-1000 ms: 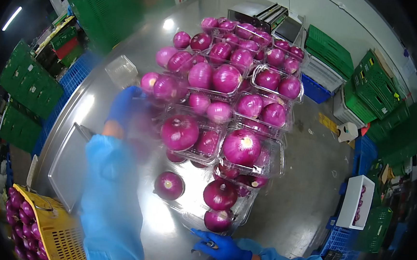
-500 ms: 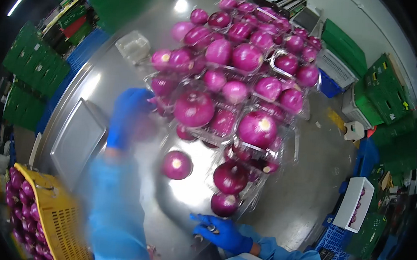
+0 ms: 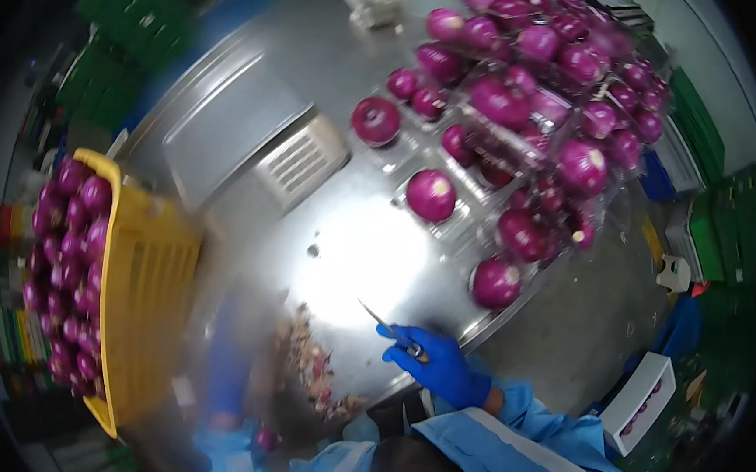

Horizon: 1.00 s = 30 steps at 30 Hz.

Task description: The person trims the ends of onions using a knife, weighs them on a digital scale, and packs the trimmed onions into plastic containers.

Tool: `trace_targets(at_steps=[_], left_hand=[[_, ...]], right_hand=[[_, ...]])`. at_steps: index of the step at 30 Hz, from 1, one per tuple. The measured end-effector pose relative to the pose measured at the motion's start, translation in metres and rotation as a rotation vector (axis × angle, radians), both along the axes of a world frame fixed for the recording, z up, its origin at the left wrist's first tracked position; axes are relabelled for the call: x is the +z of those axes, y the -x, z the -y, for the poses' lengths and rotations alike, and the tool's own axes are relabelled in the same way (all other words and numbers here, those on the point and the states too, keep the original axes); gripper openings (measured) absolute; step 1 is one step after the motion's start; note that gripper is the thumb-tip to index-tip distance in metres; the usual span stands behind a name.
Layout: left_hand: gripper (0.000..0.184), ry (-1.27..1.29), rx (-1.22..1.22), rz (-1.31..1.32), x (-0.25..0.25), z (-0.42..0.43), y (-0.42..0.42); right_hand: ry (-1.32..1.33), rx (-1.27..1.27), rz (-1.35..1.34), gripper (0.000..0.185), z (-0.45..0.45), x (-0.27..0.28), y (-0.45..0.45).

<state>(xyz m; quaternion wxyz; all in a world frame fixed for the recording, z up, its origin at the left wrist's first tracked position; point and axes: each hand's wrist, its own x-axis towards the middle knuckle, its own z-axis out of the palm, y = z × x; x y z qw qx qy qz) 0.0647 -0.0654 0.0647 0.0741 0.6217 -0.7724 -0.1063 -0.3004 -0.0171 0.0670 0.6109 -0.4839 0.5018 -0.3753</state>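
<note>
My right hand [image 3: 439, 363], in a blue glove, is closed around a small knife [image 3: 381, 319] with its blade pointing up and left over the steel table. My left hand [image 3: 234, 349], also blue-gloved, is smeared by motion between the yellow crate and the pile of peelings, so its fingers cannot be made out. A red onion [image 3: 266, 439] shows beside the left sleeve. Farther up the table, one red onion [image 3: 431, 194] lies by itself near clear plastic trays [image 3: 497, 157] packed with red onions.
At left stands a yellow crate [image 3: 147, 281] full of red onions. Dry onion peelings [image 3: 316, 363] lie near the table's front edge. A pale slotted tray [image 3: 300, 160] and a small clear container [image 3: 372, 1] rest on the steel table [image 3: 240, 77]. A white box [image 3: 638, 403] is at right.
The camera view has turned, shifting the onions up and right. My left hand has gone from beside the trays down toward my body. My right hand still holds the knife.
</note>
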Motion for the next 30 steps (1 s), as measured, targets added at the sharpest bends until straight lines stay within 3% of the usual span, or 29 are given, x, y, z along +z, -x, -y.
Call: trace_targets(at_steps=[3,4,6,9,12,17,21,25,28,30], left_hand=[[0.059,0.114,0.106,0.004,-0.028,-0.024,-0.040],[0.043,-0.097,0.229,-0.055,-0.028,-0.034,-0.047],[0.036,0.030,0.176,0.123,-0.039,-0.060,-0.062],[0.024,-0.028,0.282,-0.225,-0.019,-0.060,-0.056],[0.023,0.023,0.285,-0.341,-0.044,-0.054,-0.075],[0.029,0.038,0.255,-0.534,-0.018,-0.054,-0.078],[0.011,0.224,0.173,-0.174,-0.009,-0.064,-0.087],[0.018,0.515,-0.175,-0.250,0.015,-0.080,-0.044],[0.018,0.301,-0.382,-0.136,0.006,-0.087,-0.004],[0.036,0.217,-0.488,-0.132,-0.015,-0.083,0.012]], right_hand=[[0.086,0.080,-0.075,0.038,-0.005,0.025,-0.036],[0.093,0.091,-0.054,0.038,-0.011,0.024,-0.046],[0.049,0.102,-0.043,0.038,-0.029,0.017,-0.063],[0.055,0.106,-0.042,0.039,-0.050,0.006,-0.080],[0.098,0.151,-0.113,0.039,-0.060,0.003,-0.090],[0.072,0.191,-0.001,0.037,-0.059,0.006,-0.110],[0.205,0.215,-0.159,0.037,-0.036,0.015,-0.118],[0.182,0.039,-0.260,0.046,-0.006,0.039,-0.122],[0.264,-0.013,-0.440,0.055,0.014,0.023,-0.117],[0.349,-0.016,-0.498,0.048,0.025,-0.008,-0.103]])
